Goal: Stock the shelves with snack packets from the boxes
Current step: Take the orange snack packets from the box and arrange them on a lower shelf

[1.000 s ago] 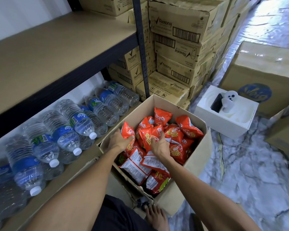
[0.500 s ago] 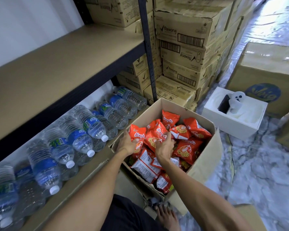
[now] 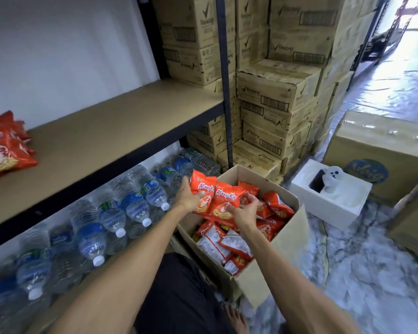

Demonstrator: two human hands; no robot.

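Note:
An open cardboard box [image 3: 288, 239] on the floor holds several orange-red snack packets [image 3: 272, 213]. My left hand [image 3: 190, 196] grips one orange packet [image 3: 202, 189] above the box's left rim. Beside it, my right hand [image 3: 244, 212] grips a second packet [image 3: 225, 201]; both packets are lifted upright over the box. The brown shelf board [image 3: 111, 131] stretches to the left at chest height. A small pile of the same red packets [image 3: 4, 148] lies at its far left end.
Water bottles [image 3: 121, 208] lie in rows on the lower shelf. A black shelf post [image 3: 225, 92] stands just behind the box. Stacked brown cartons [image 3: 275, 102] fill the back. A white box with a small white figure [image 3: 331, 191] and big cartons [image 3: 381, 150] sit on the marble floor to the right.
Both hands have risen out of the box, each lifting a packet. The view has tilted up and left, bringing the shelf's packet pile into sight.

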